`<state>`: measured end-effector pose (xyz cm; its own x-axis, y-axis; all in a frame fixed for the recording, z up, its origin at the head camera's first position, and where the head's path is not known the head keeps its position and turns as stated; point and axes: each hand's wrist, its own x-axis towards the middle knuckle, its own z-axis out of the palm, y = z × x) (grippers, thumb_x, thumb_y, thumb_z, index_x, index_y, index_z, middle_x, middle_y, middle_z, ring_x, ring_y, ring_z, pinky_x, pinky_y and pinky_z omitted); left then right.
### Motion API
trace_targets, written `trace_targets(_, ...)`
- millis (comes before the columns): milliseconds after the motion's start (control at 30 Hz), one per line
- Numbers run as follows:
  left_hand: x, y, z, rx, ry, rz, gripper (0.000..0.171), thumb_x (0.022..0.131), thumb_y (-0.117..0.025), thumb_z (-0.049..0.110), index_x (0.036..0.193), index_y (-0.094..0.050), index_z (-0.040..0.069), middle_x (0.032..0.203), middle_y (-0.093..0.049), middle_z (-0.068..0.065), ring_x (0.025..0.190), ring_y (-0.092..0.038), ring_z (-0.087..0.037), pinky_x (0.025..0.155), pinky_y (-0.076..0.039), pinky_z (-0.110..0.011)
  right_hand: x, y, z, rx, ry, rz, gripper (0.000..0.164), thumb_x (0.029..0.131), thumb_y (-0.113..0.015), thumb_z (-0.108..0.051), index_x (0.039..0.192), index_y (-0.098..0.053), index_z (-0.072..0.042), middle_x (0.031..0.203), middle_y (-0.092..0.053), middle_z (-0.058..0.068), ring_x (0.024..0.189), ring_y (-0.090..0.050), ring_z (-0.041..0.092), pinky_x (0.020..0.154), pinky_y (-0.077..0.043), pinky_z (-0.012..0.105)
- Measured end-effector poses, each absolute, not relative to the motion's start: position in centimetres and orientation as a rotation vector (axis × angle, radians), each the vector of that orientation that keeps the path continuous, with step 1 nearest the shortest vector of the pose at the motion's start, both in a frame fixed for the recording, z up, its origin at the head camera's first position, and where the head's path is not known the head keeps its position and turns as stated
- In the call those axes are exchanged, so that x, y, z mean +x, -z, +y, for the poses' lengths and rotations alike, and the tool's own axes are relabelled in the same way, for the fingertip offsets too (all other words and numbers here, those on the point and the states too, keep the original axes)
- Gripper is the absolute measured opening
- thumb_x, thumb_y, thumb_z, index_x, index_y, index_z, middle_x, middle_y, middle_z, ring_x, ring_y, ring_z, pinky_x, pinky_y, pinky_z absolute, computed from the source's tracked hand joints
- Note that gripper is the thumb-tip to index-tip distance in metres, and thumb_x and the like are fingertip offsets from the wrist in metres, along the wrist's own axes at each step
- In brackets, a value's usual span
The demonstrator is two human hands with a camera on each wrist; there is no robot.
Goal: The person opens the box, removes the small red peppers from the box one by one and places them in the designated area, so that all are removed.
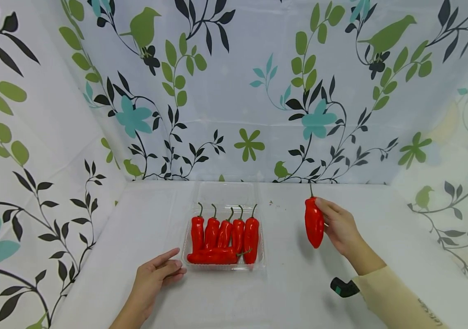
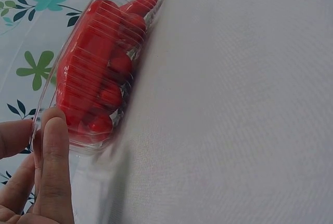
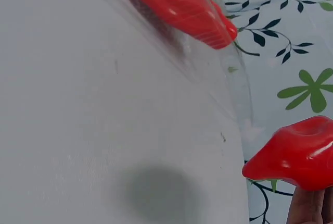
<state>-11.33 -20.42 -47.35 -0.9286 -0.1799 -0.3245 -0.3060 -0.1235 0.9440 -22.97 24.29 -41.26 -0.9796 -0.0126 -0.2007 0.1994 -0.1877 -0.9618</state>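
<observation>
Head view counts 7 red peppers, 2 hands and 1 clear plastic container. Inside the container are 6: 5 upright-stemmed peppers side by side, their stems pointing to its far edge, and 1 crosswise pepper along its near edge. To the container's right, well apart, the right hand is grasping the 7th, a held pepper, pinched by its side, stem up, with its shadow below. The left hand lies relaxed at the container's left edge, fingers extended; I cannot tell how firmly the fingertips touch it. Behind the container stretches 1 transparent lid. A white table spreads around the container, with small specks to its right and rear. Right of the container and nearer are 1 pale sleeve with dark lettering and 1 dark bent object. White cloth printed with leaves, flowers and birds hangs behind the container and to both sides.
</observation>
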Motion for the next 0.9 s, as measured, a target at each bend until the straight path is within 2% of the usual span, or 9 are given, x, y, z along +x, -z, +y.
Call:
trace_targets(167, -11.4, 47.3, -20.4, -0.569, -2.22, 2.023, 0.044, 0.097, -0.065, 0.004, 0.14, -0.057, -0.003, 0.104, -0.072, -0.018, 0.088, -0.074, -0.027, 0.081, -0.062, -0.035, -23.4, 41.8, 25.7, 0.294, 2.213, 2.03, 0.067, 0.092, -0.072, -0.047, 0.144, -0.05, -0.012, 0.126, -0.058, -0.003, 0.116, -0.054, 0.017, 0.09, -0.056, 0.024)
trace_targets(367, -11.4, 47.3, -20.4, -0.564, -2.223, 2.024, 0.044, 0.097, -0.066, 0.005, 0.139, -0.057, -0.004, 0.103, -0.072, -0.017, 0.087, -0.074, -0.028, 0.081, -0.062, -0.036, -23.8, 42.5, 27.0, 0.359, 2.076, 2.161, 0.083, 0.092, -0.07, -0.052, 0.153, -0.04, -0.006, 0.143, -0.048, 0.009, 0.123, -0.049, 0.023, 0.087, -0.055, 0.021)
trace_targets(600, -11.3, 47.2, -20.4, -0.578, -2.235, 2.026, 0.043, 0.096, -0.066, 0.003, 0.138, -0.059, -0.004, 0.103, -0.071, -0.019, 0.087, -0.074, -0.028, 0.08, -0.062, -0.036, -24.5, 43.7, 28.7, 0.416, 1.991, 2.205, 0.087, 0.092, -0.068, -0.055, 0.156, -0.036, -0.005, 0.153, -0.039, 0.015, 0.13, -0.045, 0.028, 0.083, -0.056, 0.018)
trace_targets(900, -11.4, 47.5, -20.4, -0.556, -2.244, 2.022, 0.041, 0.096, -0.066, 0.002, 0.137, -0.06, -0.004, 0.104, -0.071, -0.02, 0.088, -0.074, -0.029, 0.08, -0.062, -0.036, -24.9, 45.1, 30.2, 0.447, 1.928, 2.255, 0.089, 0.091, -0.068, -0.056, 0.155, -0.036, -0.003, 0.155, -0.037, 0.019, 0.128, -0.045, 0.028, 0.082, -0.056, 0.017)
